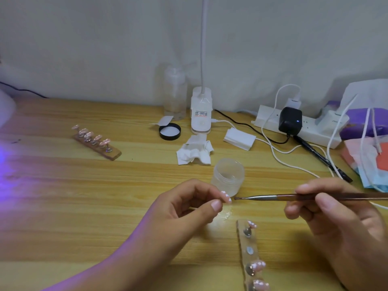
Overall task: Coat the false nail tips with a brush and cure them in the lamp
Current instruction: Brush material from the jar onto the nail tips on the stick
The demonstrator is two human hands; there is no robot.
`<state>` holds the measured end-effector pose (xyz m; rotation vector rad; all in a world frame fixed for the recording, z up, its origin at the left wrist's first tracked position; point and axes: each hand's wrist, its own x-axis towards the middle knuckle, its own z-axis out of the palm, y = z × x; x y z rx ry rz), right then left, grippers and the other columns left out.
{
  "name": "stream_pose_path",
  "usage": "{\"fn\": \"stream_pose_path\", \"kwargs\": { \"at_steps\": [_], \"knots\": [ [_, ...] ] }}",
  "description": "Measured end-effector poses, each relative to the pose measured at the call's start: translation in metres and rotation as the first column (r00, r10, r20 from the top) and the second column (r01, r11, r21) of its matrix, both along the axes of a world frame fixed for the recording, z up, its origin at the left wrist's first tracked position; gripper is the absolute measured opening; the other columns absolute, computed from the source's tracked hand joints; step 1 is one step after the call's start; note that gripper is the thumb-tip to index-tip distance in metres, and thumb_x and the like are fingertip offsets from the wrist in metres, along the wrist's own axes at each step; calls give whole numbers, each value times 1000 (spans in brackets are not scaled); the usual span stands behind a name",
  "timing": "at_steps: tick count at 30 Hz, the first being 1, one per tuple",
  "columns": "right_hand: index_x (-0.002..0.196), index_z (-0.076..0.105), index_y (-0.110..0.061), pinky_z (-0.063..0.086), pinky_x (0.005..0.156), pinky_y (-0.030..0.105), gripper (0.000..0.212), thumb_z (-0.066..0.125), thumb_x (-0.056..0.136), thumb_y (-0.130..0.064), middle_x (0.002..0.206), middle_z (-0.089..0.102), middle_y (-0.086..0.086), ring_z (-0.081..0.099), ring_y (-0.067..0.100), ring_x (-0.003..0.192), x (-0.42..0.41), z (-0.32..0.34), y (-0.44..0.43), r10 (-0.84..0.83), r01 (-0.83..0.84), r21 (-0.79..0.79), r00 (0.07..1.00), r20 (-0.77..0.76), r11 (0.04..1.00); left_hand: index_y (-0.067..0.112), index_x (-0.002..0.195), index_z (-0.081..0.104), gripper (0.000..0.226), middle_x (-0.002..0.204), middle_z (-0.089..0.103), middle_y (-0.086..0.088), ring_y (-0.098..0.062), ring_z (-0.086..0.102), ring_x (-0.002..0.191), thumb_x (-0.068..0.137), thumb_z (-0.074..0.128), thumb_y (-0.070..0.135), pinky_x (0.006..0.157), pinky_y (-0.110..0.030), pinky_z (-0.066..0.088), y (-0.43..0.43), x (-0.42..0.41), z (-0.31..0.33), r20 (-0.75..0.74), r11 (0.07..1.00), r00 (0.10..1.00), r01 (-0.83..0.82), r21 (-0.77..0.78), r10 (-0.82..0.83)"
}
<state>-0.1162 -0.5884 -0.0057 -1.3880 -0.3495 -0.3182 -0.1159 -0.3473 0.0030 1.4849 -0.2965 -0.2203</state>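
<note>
At the far left a violet glow (3, 160) is cast over the table (63, 196), presumably by the curing lamp, whose body is barely seen at the frame's edge. A far holder strip (97, 142) with a row of pink tips is laid nearest that light; whether it is cured or waiting cannot be told. Further right, an open clear jar (228, 176) is set just behind the work, probably so that coating is within easy reach.

One nail tip (226, 196) is pinched between thumb and fingertips of the left hand (189, 204) and held above the table, so that its face is offered to the bristles. The brush (294, 197) is gripped pen-fashion by the right hand (327, 208), with its point just beside the tip; contact cannot be confirmed. Below, a near holder strip (249, 255) is laid with more tips and one mount apparently bare, likely where the held tip belongs.
</note>
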Motion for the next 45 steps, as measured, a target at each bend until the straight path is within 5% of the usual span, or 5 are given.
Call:
{"fn": "stream_pose_path", "kwargs": {
  "at_steps": [15,23,26,29,45],
  "knots": [
    [92,73,-20,56,71,25,16,59,89,-25,74,70,6,70,22,69,-2,-1,1,-8,11,-58,999,49,998,32,84,72,14,86,70,14,-1,60,80,76,65,40,73,-13,46,-1,-1,-2,11,999,999,43,14,-43],
    [91,72,-21,55,68,22,25,66,87,-45,73,69,0,68,19,66,-5,2,3,64,-63,-80,998,13,995,31,84,72,10,83,70,12,-2,62,78,77,68,37,74,-15,48,-2,-2,-1,-4,998,998,55,6,-55],
    [92,72,-23,55,69,22,13,61,91,-30,75,69,-2,68,19,67,-8,1,2,96,-90,-103,994,57,991,29,85,72,12,82,70,13,-2,62,77,76,69,37,72,-13,47,-2,-2,-1,1,999,999,33,-10,-33],
    [93,72,-20,55,71,22,28,46,85,-12,79,68,3,68,20,70,-7,0,-3,97,-93,-56,993,60,994,28,84,72,5,80,69,16,-1,60,74,81,68,27,70,-12,46,-2,-1,0,6,1000,1000,9,-4,-9],
    [95,75,-20,54,81,26,30,49,80,-15,92,69,4,68,24,84,-10,2,-3,63,-55,-119,996,61,991,30,76,71,5,77,71,12,-1,62,70,74,71,25,66,-13,48,-2,-3,0,-35,999,999,-36,-23,36]
  ]
}}
